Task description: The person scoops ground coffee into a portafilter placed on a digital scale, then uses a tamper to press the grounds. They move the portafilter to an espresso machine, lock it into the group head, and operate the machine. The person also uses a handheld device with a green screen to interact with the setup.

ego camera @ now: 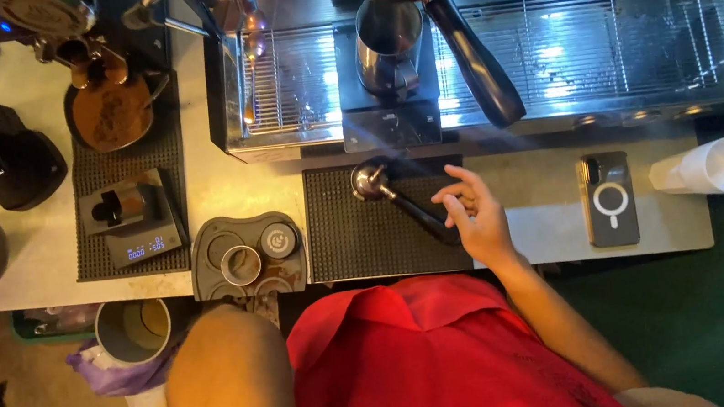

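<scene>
One hand, the right hand (pixel 474 217), loosely grips the black handle of a metal portafilter (pixel 393 192) lying on the black ribbed mat (pixel 348 242) at the counter's front edge. Left hand unseen. So light a hold could let it roll off.

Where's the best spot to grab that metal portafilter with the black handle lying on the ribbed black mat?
Probably the black handle, from the near right, where the right hand already rests on it. The metal portafilter lies flat, its round basket pointing away left toward the espresso machine, the handle angled back.
</scene>
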